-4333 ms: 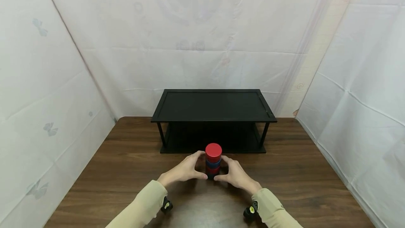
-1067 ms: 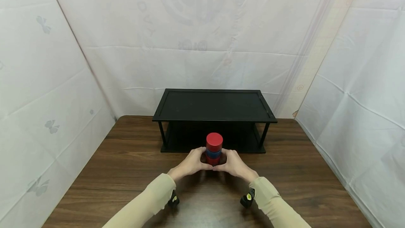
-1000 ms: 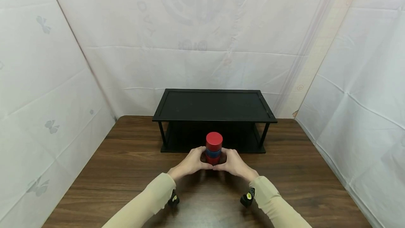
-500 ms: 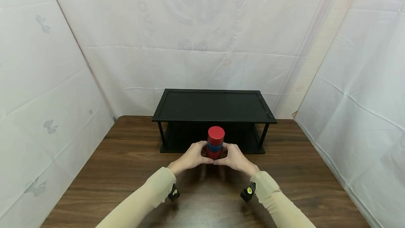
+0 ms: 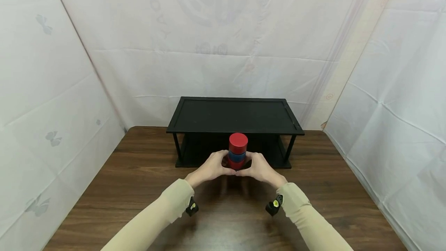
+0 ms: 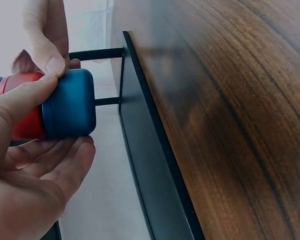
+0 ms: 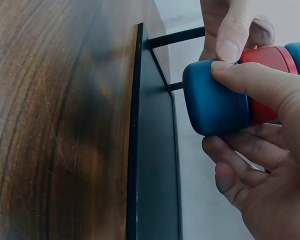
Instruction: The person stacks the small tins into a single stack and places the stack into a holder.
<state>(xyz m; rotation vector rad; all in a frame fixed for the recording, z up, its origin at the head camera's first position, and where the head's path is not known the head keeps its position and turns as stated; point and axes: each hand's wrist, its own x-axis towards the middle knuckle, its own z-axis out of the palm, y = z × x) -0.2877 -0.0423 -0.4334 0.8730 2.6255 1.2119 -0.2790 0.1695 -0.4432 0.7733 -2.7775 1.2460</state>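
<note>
A stack of round, lidded, jar-like containers (image 5: 238,144) in alternating red and blue stands upright between my two hands in the head view. My left hand (image 5: 213,166) grips it from the left, and my right hand (image 5: 260,169) grips it from the right. Both thumbs meet at its near side. The lowest piece, a blue container (image 6: 70,102), hangs above the wooden table in the left wrist view. Fingers also curl beneath and around this blue container (image 7: 215,100) in the right wrist view. The stack is in front of a black two-tier shelf (image 5: 233,115).
The shelf's lower tier (image 5: 202,158) lies on the brown wooden table (image 5: 146,189), with thin posts holding up the top board. White cloth sheets (image 5: 223,30) surround the table at the back and both sides.
Both hands, holding the stack, have moved forward and up toward the shelf. The stack has risen off the table; its red top now overlaps the front edge of the shelf's upper board.
</note>
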